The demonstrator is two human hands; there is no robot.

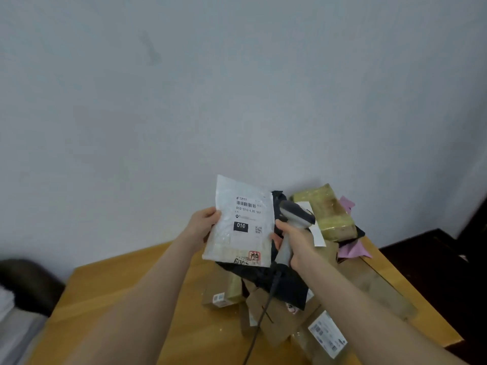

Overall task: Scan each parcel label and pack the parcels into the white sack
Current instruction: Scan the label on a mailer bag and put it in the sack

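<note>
Left hand grips white parcel by its edge, label facing up, above table; right hand clamped on grey scanner just beside it; boxes piled beneath.

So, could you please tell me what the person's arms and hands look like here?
Both forearms are bare, with no sleeves in view. The left hand and right hand wear no gloves, and I see no rings, watch or bracelet on either.

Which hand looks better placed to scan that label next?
The right hand: its fingers already grip the scanner, beside the white parcel. The left hand is busy holding that parcel up.
</note>
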